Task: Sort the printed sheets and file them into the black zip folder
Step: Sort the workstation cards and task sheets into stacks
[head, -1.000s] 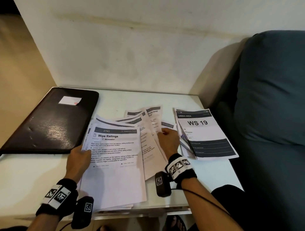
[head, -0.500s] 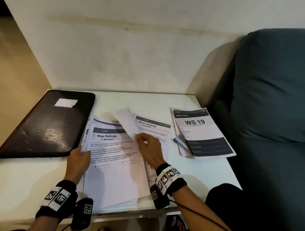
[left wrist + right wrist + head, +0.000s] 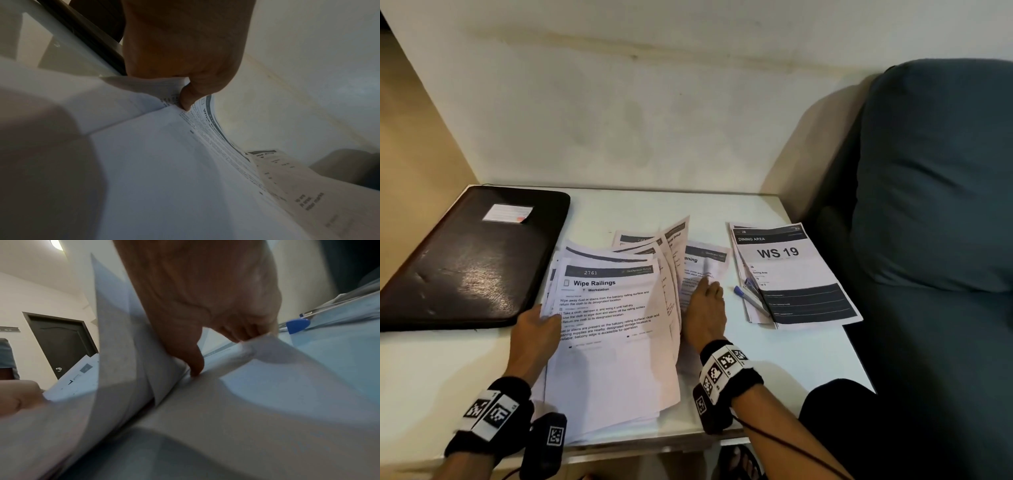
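My left hand (image 3: 536, 334) grips the left edge of the main stack of printed sheets (image 3: 613, 346), thumb curled over the top page and fingers tucked underneath, as the left wrist view shows. The top page reads "Wipe Railings" under a dark header numbered 2761. The stack lies at the near middle of the white table (image 3: 421, 373), its near edge running out over the table's front lip.

My right hand (image 3: 703, 308) sits just right of that stack, fingers bent down and pressing on a sheet whose heading ends in "aning" (image 3: 705, 263). Several pages stand lifted and fanned between the stack and this hand, their right edges raised against my thumb side. In the right wrist view the thumb points down onto paper and the fingertips curl over a raised page edge; I cannot tell whether they truly pinch it.

The black zip folder (image 3: 472, 260) lies closed and flat at the far left of the table, a pale label near its far end, just beside the stack's left edge.

On the right, well apart from my right hand, a second pile (image 3: 794, 274) is topped by a sheet reading "DINING AREA, WS 19". A blue-capped pen (image 3: 748, 297) rests against that pile's left edge. A dark blue-grey sofa (image 3: 935, 212) stands at the table's right.
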